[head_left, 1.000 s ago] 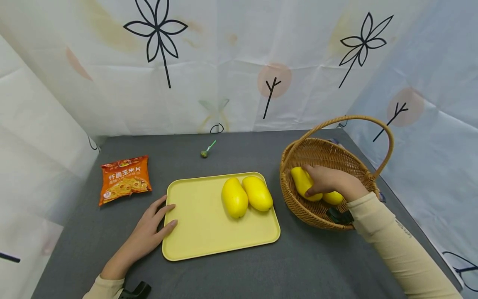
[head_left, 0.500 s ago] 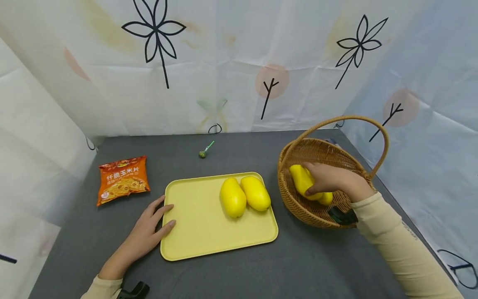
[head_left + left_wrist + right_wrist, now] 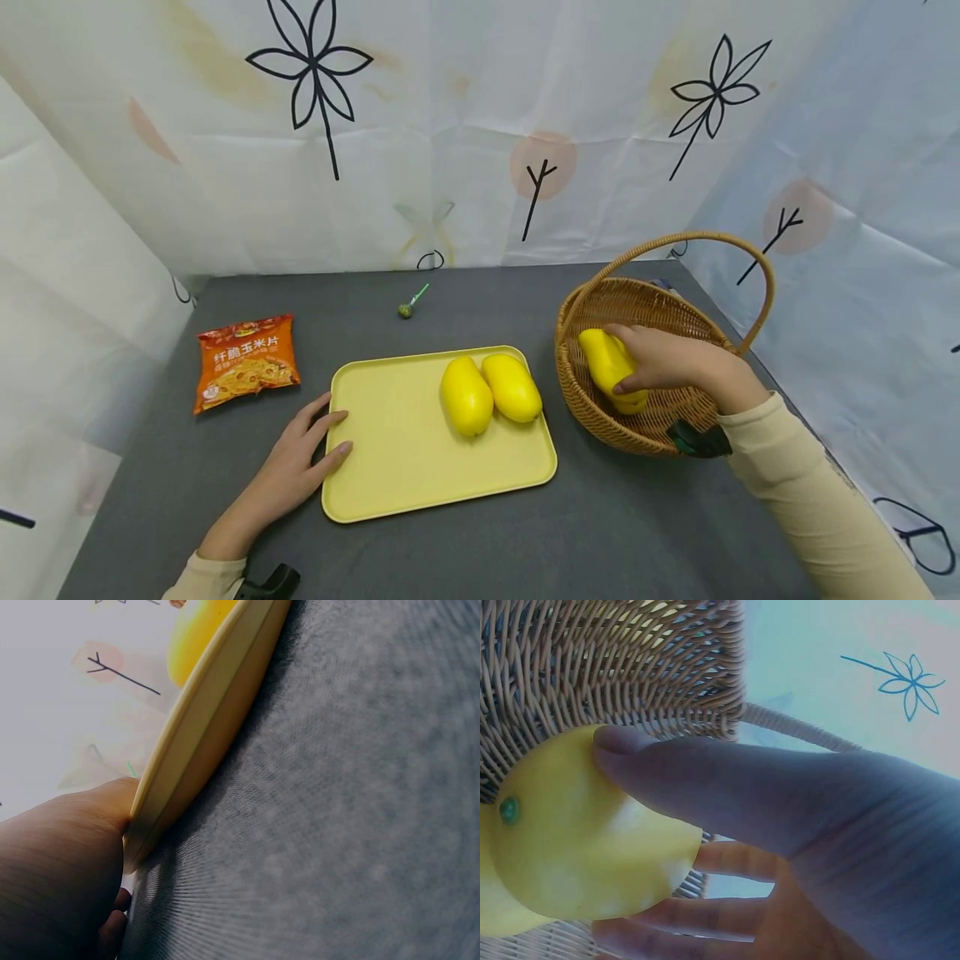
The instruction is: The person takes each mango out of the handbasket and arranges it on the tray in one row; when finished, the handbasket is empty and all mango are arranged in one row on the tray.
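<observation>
My right hand (image 3: pixel 675 360) reaches into the wicker basket (image 3: pixel 637 304) and grips a yellow mango (image 3: pixel 603 358). In the right wrist view the thumb lies across this mango (image 3: pixel 585 832), whose green stem end faces left, with fingers along its other side. A second mango (image 3: pixel 506 900) shows beside it, mostly covered in the head view. My left hand (image 3: pixel 296 467) rests at the left edge of the yellow tray (image 3: pixel 390 450), thumb and a fingertip on the rim. Two more mangoes, one left (image 3: pixel 467 396) and one right (image 3: pixel 512 387), lie side by side on the tray.
An orange snack bag (image 3: pixel 247 358) lies on the grey table at the left. A lollipop with a green stick (image 3: pixel 407 311) is behind the tray. The basket's tall handle (image 3: pixel 765 283) arches above it. Patterned cloth (image 3: pixel 435 133) surrounds the table's back and sides.
The second mango in the basket shifts left and becomes mostly hidden behind the gripped one. My right wrist swings slightly right and the view drifts a little. The left hand stays on the tray.
</observation>
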### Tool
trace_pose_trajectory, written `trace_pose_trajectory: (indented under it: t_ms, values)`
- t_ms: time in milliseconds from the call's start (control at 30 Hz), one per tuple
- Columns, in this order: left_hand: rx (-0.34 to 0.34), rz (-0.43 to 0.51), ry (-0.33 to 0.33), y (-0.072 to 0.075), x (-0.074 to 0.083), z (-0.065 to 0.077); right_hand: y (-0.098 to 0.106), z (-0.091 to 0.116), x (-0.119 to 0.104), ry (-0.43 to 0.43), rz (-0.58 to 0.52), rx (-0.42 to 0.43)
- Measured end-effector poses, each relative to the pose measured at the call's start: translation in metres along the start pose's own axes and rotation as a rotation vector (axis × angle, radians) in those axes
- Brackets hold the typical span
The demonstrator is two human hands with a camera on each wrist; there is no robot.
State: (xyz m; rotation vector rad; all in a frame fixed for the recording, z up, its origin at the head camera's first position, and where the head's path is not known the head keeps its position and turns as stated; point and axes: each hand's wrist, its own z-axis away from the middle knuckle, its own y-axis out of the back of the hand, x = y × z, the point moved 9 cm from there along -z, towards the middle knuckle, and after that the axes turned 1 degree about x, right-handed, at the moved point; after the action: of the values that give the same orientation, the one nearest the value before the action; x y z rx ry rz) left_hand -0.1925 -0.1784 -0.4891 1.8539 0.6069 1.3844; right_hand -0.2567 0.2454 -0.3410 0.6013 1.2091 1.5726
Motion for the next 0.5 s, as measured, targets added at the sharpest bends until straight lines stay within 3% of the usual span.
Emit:
trace_pose_trajectory:
  t_ms: [500]
  values:
    - [0.007,0.006,0.005,0.001,0.0,0.0,0.026,0.034,-0.022,-0.023,-0.002,0.058]
